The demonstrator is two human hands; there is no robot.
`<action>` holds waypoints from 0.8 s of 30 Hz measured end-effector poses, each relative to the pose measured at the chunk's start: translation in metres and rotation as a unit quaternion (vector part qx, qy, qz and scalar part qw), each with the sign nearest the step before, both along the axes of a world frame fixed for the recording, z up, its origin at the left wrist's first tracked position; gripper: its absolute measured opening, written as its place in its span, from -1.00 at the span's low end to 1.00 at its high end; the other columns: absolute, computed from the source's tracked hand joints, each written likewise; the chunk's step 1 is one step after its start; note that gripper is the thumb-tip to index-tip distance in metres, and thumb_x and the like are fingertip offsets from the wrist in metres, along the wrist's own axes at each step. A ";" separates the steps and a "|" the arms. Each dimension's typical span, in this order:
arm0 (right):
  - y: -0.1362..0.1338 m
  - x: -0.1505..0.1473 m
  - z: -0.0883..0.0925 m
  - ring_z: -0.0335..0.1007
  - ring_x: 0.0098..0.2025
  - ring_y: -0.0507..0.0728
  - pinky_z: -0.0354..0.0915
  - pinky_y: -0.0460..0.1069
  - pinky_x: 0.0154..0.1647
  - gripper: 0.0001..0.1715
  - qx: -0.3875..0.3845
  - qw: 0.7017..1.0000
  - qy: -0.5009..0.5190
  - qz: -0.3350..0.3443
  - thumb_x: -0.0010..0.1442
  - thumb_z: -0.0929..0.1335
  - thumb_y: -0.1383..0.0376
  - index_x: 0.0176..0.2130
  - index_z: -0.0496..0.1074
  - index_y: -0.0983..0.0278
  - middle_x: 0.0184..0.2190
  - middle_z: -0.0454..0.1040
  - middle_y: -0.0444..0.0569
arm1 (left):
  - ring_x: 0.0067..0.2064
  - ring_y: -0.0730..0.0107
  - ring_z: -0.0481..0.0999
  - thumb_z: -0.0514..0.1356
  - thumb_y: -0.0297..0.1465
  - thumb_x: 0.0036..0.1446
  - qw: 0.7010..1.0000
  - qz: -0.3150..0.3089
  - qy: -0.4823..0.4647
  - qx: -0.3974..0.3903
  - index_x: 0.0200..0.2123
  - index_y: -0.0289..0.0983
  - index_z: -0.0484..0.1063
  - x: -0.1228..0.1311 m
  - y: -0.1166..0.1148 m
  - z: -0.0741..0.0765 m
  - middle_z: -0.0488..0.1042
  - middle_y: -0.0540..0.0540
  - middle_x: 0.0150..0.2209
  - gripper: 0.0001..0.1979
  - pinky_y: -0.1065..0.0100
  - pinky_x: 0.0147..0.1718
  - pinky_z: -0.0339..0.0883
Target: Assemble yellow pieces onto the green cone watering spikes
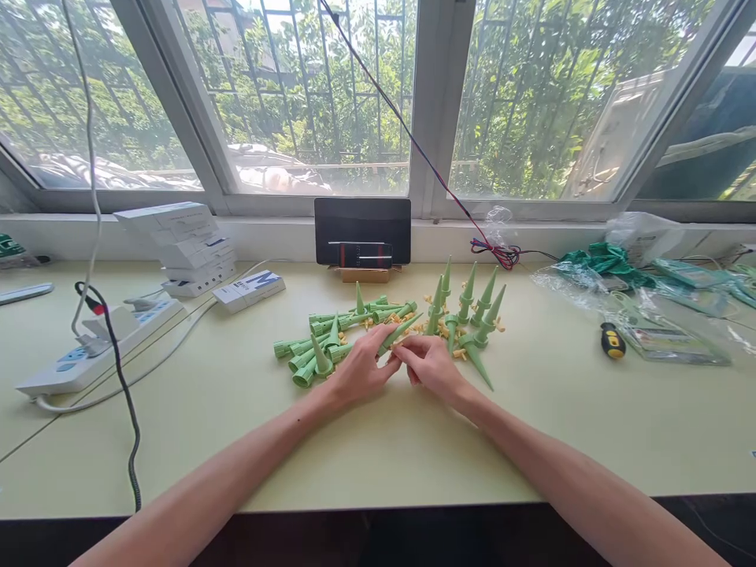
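My left hand (369,361) is closed around a green plastic watering spike (402,331), its pointed tip slanting up to the right. My right hand (434,364) meets it at the fingertips, pinched together; whatever lies between those fingers is hidden. Left of my hands, green ribbed pieces (304,370) and loose cones (322,358) lie in a pile. Small yellow valve pieces (390,318) are scattered among them. To the right stand several spikes with collars (466,295), points up, some with yellow bits attached. Another spike (478,364) lies tilted toward the front.
At the back, a black tablet (362,216) leans on a small cardboard stand (365,275). White boxes (189,244) and a power strip (100,350) with cables sit on the left. A yellow-black screwdriver (613,341) and plastic packaging (679,331) lie on the right.
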State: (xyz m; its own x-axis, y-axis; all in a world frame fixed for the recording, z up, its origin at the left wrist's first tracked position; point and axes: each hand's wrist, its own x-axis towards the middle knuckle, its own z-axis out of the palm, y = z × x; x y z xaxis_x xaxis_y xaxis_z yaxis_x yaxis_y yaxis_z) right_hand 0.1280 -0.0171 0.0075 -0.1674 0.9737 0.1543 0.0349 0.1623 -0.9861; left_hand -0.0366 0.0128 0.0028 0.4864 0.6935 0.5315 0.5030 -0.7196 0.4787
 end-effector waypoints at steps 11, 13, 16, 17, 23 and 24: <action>0.001 0.006 0.004 0.06 -0.69 -0.07 -0.03 -0.12 -0.65 -0.54 -0.116 0.984 0.091 0.103 0.08 0.45 -0.03 -0.44 0.49 0.33 -0.77 0.25 -0.22 | -0.12 0.24 0.52 0.17 -0.42 0.17 1.000 -0.020 0.002 0.011 0.07 -0.26 0.34 0.000 -0.002 0.004 0.52 -0.15 -0.10 -0.63 0.30 -0.19 0.42; 0.000 0.004 0.004 0.08 -0.69 -0.06 -0.01 -0.13 -0.65 -0.54 -0.113 0.985 0.085 0.100 0.07 0.45 -0.03 -0.42 0.50 0.34 -0.76 0.26 -0.21 | -0.14 0.26 0.52 0.16 -0.45 0.16 1.000 -0.022 -0.005 0.011 0.06 -0.26 0.34 0.000 -0.002 0.006 0.51 -0.14 -0.12 -0.63 0.31 -0.18 0.42; -0.002 0.002 0.004 0.12 -0.69 -0.06 0.02 -0.13 -0.67 -0.55 -0.096 0.989 0.066 0.091 0.07 0.46 -0.03 -0.38 0.52 0.34 -0.72 0.28 -0.21 | -0.15 0.28 0.51 0.15 -0.49 0.13 1.000 -0.020 -0.012 -0.002 0.08 -0.26 0.34 0.000 -0.002 0.006 0.51 -0.13 -0.12 -0.59 0.34 -0.23 0.42; -0.002 0.001 0.004 0.13 -0.69 -0.06 0.02 -0.13 -0.67 -0.55 -0.085 0.991 0.059 0.085 0.07 0.45 -0.02 -0.38 0.52 0.34 -0.71 0.28 -0.21 | -0.15 0.28 0.51 0.15 -0.48 0.13 1.000 -0.018 -0.012 -0.009 0.09 -0.26 0.33 0.000 -0.002 0.007 0.50 -0.14 -0.11 -0.58 0.35 -0.25 0.42; -0.004 0.001 0.005 0.14 -0.69 -0.06 0.06 -0.12 -0.67 -0.64 0.012 0.999 0.004 0.038 0.17 0.39 0.08 -0.46 0.50 0.31 -0.70 0.26 -0.20 | -0.16 0.30 0.49 0.15 -0.41 0.20 0.999 -0.017 -0.022 -0.034 0.14 -0.24 0.32 0.000 -0.003 0.008 0.49 -0.15 -0.11 -0.58 0.43 -0.41 0.39; -0.004 0.000 0.005 0.15 -0.68 -0.05 0.08 -0.11 -0.66 -0.65 0.027 0.999 0.001 0.027 0.18 0.38 0.10 -0.47 0.50 0.31 -0.68 0.29 -0.19 | -0.16 0.30 0.48 0.15 -0.41 0.20 0.999 -0.019 -0.026 -0.034 0.14 -0.25 0.32 0.000 -0.003 0.008 0.48 -0.15 -0.12 -0.58 0.45 -0.44 0.37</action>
